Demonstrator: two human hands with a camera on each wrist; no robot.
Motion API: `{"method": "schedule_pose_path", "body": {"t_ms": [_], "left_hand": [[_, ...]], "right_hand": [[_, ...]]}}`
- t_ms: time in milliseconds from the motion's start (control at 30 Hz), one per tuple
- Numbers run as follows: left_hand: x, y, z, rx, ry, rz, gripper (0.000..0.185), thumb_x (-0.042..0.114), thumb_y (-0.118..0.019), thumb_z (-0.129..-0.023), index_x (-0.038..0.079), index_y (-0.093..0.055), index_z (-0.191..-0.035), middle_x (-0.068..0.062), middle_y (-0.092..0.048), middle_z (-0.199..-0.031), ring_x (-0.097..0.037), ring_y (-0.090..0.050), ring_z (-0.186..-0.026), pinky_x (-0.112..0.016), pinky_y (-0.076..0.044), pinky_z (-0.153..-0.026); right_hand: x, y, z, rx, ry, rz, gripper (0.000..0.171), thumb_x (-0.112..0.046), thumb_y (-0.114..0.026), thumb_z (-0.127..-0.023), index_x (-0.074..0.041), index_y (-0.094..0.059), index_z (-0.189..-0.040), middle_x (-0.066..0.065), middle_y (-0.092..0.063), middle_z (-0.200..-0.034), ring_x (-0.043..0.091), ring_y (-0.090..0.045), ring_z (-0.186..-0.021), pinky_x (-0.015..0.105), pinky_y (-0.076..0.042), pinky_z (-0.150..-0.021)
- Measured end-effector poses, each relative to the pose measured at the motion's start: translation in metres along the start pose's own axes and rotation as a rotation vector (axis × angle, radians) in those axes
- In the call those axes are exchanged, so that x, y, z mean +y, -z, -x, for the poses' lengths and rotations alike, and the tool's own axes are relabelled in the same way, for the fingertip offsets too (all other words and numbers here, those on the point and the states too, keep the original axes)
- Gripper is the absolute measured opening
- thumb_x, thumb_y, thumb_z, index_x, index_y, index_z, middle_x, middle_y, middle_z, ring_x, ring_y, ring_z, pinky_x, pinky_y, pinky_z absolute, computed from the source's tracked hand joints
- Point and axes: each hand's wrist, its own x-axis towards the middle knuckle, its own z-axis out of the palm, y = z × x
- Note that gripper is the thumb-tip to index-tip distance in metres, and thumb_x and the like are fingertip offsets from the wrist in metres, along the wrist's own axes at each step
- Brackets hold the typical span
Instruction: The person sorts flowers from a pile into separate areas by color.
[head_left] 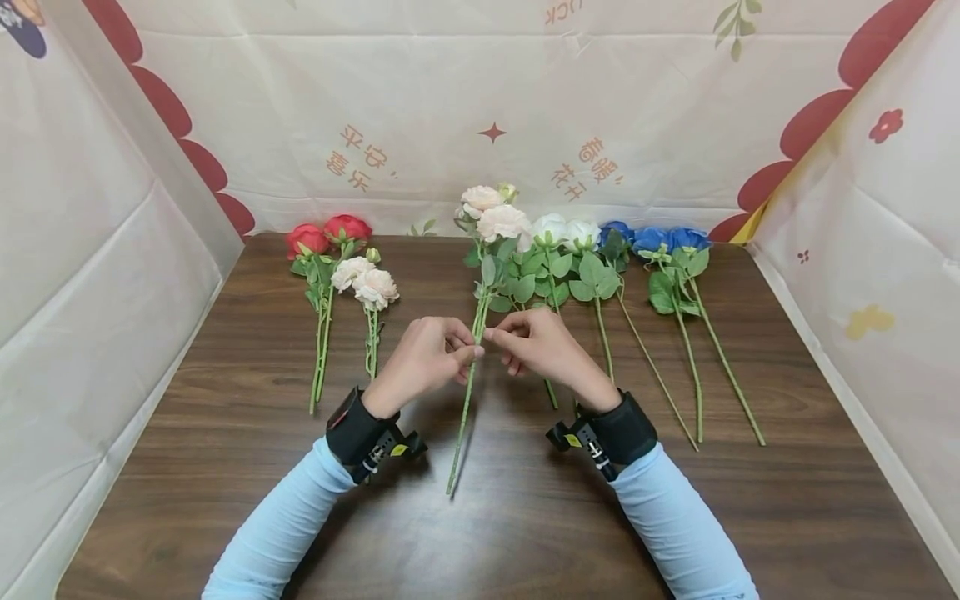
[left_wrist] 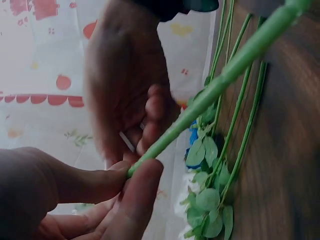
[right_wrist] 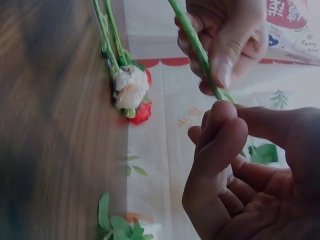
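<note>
Hands meet right at mid-stem: left hand (head_left: pixel 423 360) and right hand (head_left: pixel 542 346) both pinch the cream rose stem (head_left: pixel 472 367) between thumb and fingertip. Stem runs away from them, blooms (head_left: pixel 495 212) far side, cut end toward the person, over the counter (head_left: pixel 225 467).

A dark wooden worktop (head_left: pixel 525 517) stood enclosed by cream cloth walls (head_left: pixel 420 100) printed with red scallops.

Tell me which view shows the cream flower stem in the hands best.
The head view: the cream flower stem shows whole, blooms to cut end, pinched by the left hand and right hand. The left wrist view shows only bare stalk at the fingertips; the right wrist view shows a short stretch between both hands.
</note>
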Motion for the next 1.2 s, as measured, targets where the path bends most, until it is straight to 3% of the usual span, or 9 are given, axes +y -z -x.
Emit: {"method": "schedule_pose_path", "body": {"t_ms": [267, 467, 633, 800, 867, 1033, 1200], "left_hand": [[0.002, -0.007, 0.002, 0.001, -0.059, -0.008, 0.01, 0.013, -0.073, -0.097, 0.004, -0.071, -0.099, -0.007, -0.077, -0.083, -0.014, -0.073, -0.058, -0.029, -0.059, -0.059], [0.003, -0.009, 0.002, -0.006, -0.08, -0.022, 0.01, 0.014, -0.073, -0.096, 0.004, -0.072, -0.099, -0.006, -0.078, -0.082, -0.009, -0.071, -0.056, -0.028, -0.058, -0.057], [0.005, -0.009, 0.002, -0.001, -0.06, -0.009, 0.011, 0.015, -0.074, -0.096, 0.005, -0.073, -0.098, -0.005, -0.077, -0.081, -0.01, -0.071, -0.055, -0.028, -0.058, -0.056], [0.004, -0.008, 0.002, -0.006, -0.062, -0.014, 0.011, 0.018, -0.075, -0.096, 0.006, -0.074, -0.097, -0.004, -0.077, -0.079, -0.01, -0.071, -0.055, -0.029, -0.059, -0.057], [0.004, -0.006, 0.002, -0.022, -0.078, -0.062, 0.014, 0.021, -0.075, -0.096, 0.008, -0.074, -0.098, -0.003, -0.077, -0.08, -0.01, -0.071, -0.056, -0.028, -0.058, -0.06], [0.0, 0.009, 0.003, -0.09, -0.071, -0.169, 0.026, 0.033, -0.077, -0.094, 0.009, -0.073, -0.103, -0.003, -0.079, -0.089, -0.014, -0.074, -0.061, -0.026, -0.057, -0.066], [-0.002, 0.029, 0.005, -0.058, -0.03, -0.163, 0.029, 0.037, -0.076, -0.095, 0.01, -0.072, -0.106, -0.002, -0.078, -0.089, -0.018, -0.075, -0.064, -0.03, -0.058, -0.063]], "right_hand": [[-0.002, -0.006, 0.0, -0.001, 0.076, -0.131, 0.019, -0.013, -0.065, -0.101, 0.005, -0.072, -0.1, 0.015, -0.07, -0.071, 0.013, -0.064, -0.053, 0.032, -0.057, -0.051], [-0.002, -0.01, 0.0, 0.005, 0.059, -0.129, 0.017, -0.013, -0.065, -0.101, 0.001, -0.068, -0.092, 0.026, -0.069, -0.076, 0.026, -0.067, -0.057, 0.033, -0.057, -0.052], [-0.002, -0.011, 0.001, 0.015, 0.062, -0.11, 0.015, -0.011, -0.064, -0.101, 0.001, -0.068, -0.092, 0.028, -0.068, -0.077, 0.039, -0.068, -0.061, 0.03, -0.056, -0.05], [-0.004, -0.012, 0.002, 0.021, 0.074, -0.09, 0.016, -0.011, -0.063, -0.101, 0.0, -0.067, -0.091, 0.027, -0.069, -0.077, 0.034, -0.068, -0.059, 0.042, -0.058, -0.052], [-0.003, -0.013, 0.001, 0.021, 0.073, -0.081, 0.015, -0.011, -0.063, -0.102, 0.0, -0.067, -0.091, 0.024, -0.07, -0.075, 0.032, -0.068, -0.058, 0.045, -0.059, -0.054], [0.001, -0.014, -0.003, 0.002, 0.026, -0.046, 0.015, -0.01, -0.062, -0.103, 0.0, -0.068, -0.094, 0.022, -0.071, -0.076, 0.043, -0.07, -0.065, 0.046, -0.059, -0.056], [0.006, -0.019, -0.023, -0.05, -0.018, 0.041, 0.018, -0.013, -0.058, -0.105, -0.003, -0.067, -0.093, 0.018, -0.071, -0.077, 0.038, -0.071, -0.067, 0.048, -0.061, -0.062]]}}
